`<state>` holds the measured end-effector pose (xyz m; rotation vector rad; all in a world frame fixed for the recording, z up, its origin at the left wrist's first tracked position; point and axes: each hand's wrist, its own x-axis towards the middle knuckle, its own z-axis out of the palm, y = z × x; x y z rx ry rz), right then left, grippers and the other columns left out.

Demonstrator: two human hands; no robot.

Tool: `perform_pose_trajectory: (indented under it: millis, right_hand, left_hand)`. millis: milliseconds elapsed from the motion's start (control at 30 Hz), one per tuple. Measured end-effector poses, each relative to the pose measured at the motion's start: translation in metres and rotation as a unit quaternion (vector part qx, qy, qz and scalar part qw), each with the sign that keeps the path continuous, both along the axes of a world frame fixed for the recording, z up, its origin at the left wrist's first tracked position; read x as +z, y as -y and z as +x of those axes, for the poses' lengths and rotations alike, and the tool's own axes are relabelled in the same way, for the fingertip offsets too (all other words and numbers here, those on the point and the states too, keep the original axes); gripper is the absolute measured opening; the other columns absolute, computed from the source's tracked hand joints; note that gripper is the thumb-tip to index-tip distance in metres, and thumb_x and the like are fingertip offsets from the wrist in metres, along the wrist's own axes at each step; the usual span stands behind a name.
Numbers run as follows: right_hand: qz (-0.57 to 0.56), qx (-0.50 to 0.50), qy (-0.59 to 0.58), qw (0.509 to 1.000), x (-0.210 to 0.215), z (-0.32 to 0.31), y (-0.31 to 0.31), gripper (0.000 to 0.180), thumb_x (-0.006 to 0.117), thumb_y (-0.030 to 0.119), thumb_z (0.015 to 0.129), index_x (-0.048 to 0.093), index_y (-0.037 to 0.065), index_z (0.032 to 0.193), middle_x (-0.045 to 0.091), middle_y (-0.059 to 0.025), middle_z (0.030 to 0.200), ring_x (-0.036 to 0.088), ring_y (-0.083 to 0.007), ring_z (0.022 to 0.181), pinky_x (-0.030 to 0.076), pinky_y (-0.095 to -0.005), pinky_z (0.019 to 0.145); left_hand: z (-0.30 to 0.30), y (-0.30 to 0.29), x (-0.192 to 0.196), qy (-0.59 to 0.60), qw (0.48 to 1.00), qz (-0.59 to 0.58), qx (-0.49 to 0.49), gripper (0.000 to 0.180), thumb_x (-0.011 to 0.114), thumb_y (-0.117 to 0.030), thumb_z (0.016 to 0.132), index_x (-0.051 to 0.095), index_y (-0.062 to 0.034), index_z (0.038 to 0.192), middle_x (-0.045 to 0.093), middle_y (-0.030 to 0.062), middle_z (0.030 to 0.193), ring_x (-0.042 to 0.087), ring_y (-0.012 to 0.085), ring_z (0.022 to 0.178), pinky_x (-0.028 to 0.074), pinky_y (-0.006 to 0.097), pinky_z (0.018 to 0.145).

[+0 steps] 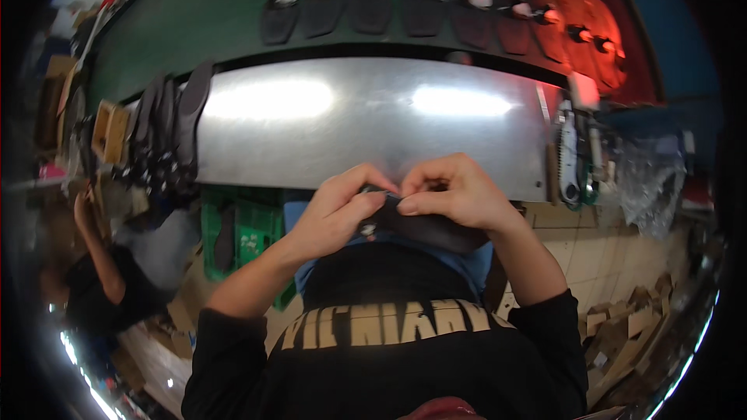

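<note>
Close to my lap, just off the near edge of the metal worktop, I hold a dark, flat, sole-like piece (440, 233). My left hand (338, 211) is closed, thumb and fingers pinching the piece's upper left end, where a small shiny bit shows below. My right hand (461, 196) is closed too, its thumb and fingertips pinched on the same end, close to the left fingertips. Anything small between the fingertips is hidden. The rest of the piece hangs under my right hand, over my blue-clad lap.
The metal worktop (366, 124) lies ahead. Beyond it, a green belt (194, 23) carries several similar dark pieces (372, 8), some lit red. More dark pieces (167, 124) are heaped left, above a green crate (261, 225). A utility knife (568, 152) hangs right. Another person's arm (101, 253) shows far left.
</note>
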<state>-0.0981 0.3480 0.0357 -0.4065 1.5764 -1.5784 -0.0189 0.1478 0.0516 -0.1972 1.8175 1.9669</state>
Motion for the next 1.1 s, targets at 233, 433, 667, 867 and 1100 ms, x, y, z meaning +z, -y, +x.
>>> perform_pose_trajectory:
  millis: [233, 433, 667, 867, 1100]
  right_hand:
    - [0.088, -0.286, -0.479, 0.825, 0.014, -0.038, -0.041, 0.017, 0.07, 0.012, 0.079, 0.068, 0.0, 0.092, 0.067, -0.0125, 0.094, 0.063, -0.0269, 0.082, 0.049, -0.0347, 0.075]
    - [0.524, -0.211, -0.586, 0.58, -0.029, -0.042, -0.115, 0.038, 0.065, 0.015, 0.082, 0.06, 0.008, 0.119, 0.06, -0.0107, 0.105, 0.054, -0.0317, 0.092, 0.044, -0.044, 0.078]
    - [0.417, -0.202, -0.595, 0.657, -0.035, -0.023, -0.095, 0.026, 0.06, 0.003, 0.083, 0.065, 0.004, 0.108, 0.059, -0.0108, 0.092, 0.052, -0.0295, 0.088, 0.042, -0.0409, 0.075]
    - [0.072, -0.166, -0.255, 0.95, 0.007, 0.04, -0.016, 0.035, 0.05, -0.006, 0.087, 0.065, 0.005, 0.117, 0.059, -0.0053, 0.074, 0.053, -0.0112, 0.064, 0.045, -0.0241, 0.061]
    - [-0.007, -0.105, 0.004, 0.994, -0.013, 0.063, 0.016, 0.06, 0.051, -0.002, 0.091, 0.033, 0.01, 0.147, 0.056, -0.0016, 0.064, 0.05, -0.0049, 0.057, 0.041, -0.0198, 0.055]
  left_hand:
    - [-0.017, 0.032, -0.005, -0.001, 0.98, 0.139, 0.146, 0.028, 0.054, -0.015, 0.091, 0.059, -0.0013, 0.115, 0.065, 0.0125, 0.104, 0.066, 0.0176, 0.079, 0.058, 0.028, 0.06]
    - [-0.005, 0.051, -0.018, 0.057, 0.946, 0.143, 0.286, 0.04, 0.051, -0.016, 0.094, 0.05, 0.0038, 0.128, 0.06, 0.0188, 0.117, 0.066, 0.0298, 0.1, 0.056, 0.035, 0.075]
    - [-0.006, 0.037, -0.031, 0.131, 0.896, 0.254, 0.34, 0.037, 0.054, -0.021, 0.093, 0.051, 0.0049, 0.12, 0.061, 0.0204, 0.11, 0.066, 0.0297, 0.097, 0.057, 0.027, 0.067]
    - [-0.01, 0.009, -0.037, 0.22, 0.826, 0.382, 0.351, 0.037, 0.063, -0.024, 0.088, 0.053, 0.002, 0.113, 0.06, 0.0188, 0.108, 0.064, 0.0306, 0.096, 0.056, 0.024, 0.06]
    - [-0.014, -0.015, -0.045, 0.267, 0.793, 0.406, 0.366, 0.02, 0.067, -0.028, 0.086, 0.062, -0.0089, 0.09, 0.065, 0.0029, 0.083, 0.059, 0.0119, 0.069, 0.035, 0.02, 0.043]
